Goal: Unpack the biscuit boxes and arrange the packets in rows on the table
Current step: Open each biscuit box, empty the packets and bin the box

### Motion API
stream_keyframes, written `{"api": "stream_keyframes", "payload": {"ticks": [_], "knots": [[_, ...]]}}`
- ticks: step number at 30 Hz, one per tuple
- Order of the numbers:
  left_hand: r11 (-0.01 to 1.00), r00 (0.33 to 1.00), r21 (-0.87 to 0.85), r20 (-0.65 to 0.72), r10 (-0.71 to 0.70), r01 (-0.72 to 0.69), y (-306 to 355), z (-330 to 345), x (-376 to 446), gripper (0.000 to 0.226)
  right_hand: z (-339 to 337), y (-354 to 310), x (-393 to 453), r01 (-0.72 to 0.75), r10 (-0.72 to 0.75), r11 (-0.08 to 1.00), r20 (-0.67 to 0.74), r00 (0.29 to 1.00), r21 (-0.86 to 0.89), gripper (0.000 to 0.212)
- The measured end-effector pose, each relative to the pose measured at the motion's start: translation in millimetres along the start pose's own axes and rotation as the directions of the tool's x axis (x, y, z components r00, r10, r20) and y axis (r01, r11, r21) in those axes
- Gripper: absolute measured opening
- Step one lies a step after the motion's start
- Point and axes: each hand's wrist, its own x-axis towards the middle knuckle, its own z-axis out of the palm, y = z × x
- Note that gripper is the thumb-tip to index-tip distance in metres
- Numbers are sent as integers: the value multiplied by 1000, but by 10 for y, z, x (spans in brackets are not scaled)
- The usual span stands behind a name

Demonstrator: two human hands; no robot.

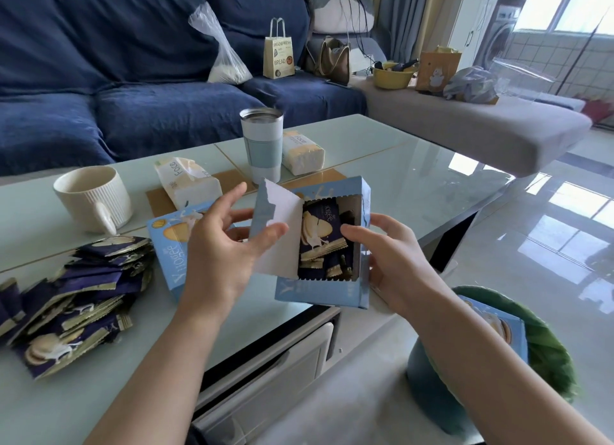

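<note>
Biscuit box [324, 288], light blue, sits tilted in the air between both hands just above the near bench [415, 165] edge, its torn flap [282, 235] folded back and dark blue packets [324, 237] showing inside. Right hand [395, 255] forms the holding grip, thumb and fingers curled round the box's right wall. Left hand [226, 242] pinches the lifted flap, thumb on its white inner face, other fingers spread behind it.

Judging progress: partway. A loose heap of packets [71, 298] lies well to the left of the left grip, piled, not yet in rows. A second blue box [172, 245] lies flat just behind that grip; whether it is emptied I cannot tell. Another box [498, 328] rests in a green-rimmed bin [545, 351] below the right grip. Left to do: empty this box, then line everything up.

Open room lies beyond and right of the right grip, glossy bare glass. A ribbed mug [91, 198], tissue packs [189, 185] and steel tumbler [262, 142] crowd the far side; the bench edge runs directly under the box, so packets could slip off
</note>
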Motion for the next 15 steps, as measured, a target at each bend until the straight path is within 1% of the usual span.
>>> {"api": "stream_keyframes", "payload": {"ticks": [2,3,4,6,7,8,9,10,12,13,14,15], "knots": [[996,996,72,83,38,-44,-14,22,-49,84,-9,0,5,20,-20,1000,-27,999,9,23],[994,994,95,100,48,-57,-11,45,-78,80,-14,-4,9,26,-26,1000,-35,999,16,23],[992,995,106,86,58,-67,-5,76,-101,72,-15,-14,12,30,-29,999,-39,999,22,25],[997,999,53,1,52,-52,23,140,-133,44,-12,-38,10,35,-33,999,-34,999,36,30],[1000,1000,-1,-26,7,-7,32,163,-141,32,-10,-46,7,35,-33,998,-26,999,51,31],[997,998,-53,-21,-66,64,34,182,-141,24,-9,-54,1,33,-33,997,-13,999,68,31],[983,987,-87,11,-161,161,34,189,-137,23,-9,-62,-6,31,-32,996,3,999,86,29],[956,963,-119,61,-264,269,29,192,-131,25,-11,-67,-15,26,-29,994,21,999,102,27],[846,878,-241,192,-439,476,34,182,-120,28,-23,-73,-24,6,-14,991,58,998,130,25],[788,841,-298,244,-482,539,43,172,-114,27,-31,-74,-25,-5,-5,990,73,997,141,26],[761,829,-333,275,-487,557,52,159,-110,26,-37,-76,-24,-14,1,989,85,996,148,27],[757,832,-350,290,-472,551,63,148,-112,24,-39,-81,-21,-20,6,989,95,995,149,27]]}}
